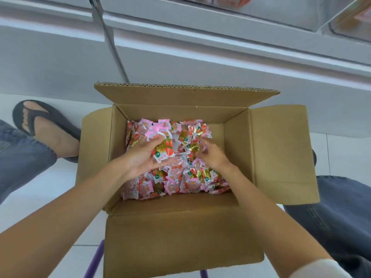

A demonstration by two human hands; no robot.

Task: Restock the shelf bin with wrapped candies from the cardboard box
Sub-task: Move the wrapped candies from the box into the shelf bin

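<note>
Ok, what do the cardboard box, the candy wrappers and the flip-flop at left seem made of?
Cardboard box: brown corrugated cardboard, matte; fluting shows along the far flap's edge. Wrapped candies: thin glossy plastic film, probably, partly clear with gold foil-like print; it glints and crinkles. Flip-flop: dark, matte, likely rubber or foam; hard to tell which.

my left foot [52, 137] sits in a black flip-flop [34, 117] on the white tiled floor [60, 187], with the frayed hem of my blue jeans [22, 157] beside it. my other jeans leg [337, 217] is at the right. a purple bar [94, 259] slants near the bottom edge. ahead stands a pale grey panel [180, 63], a metal strip [114, 47] running down it.
</note>
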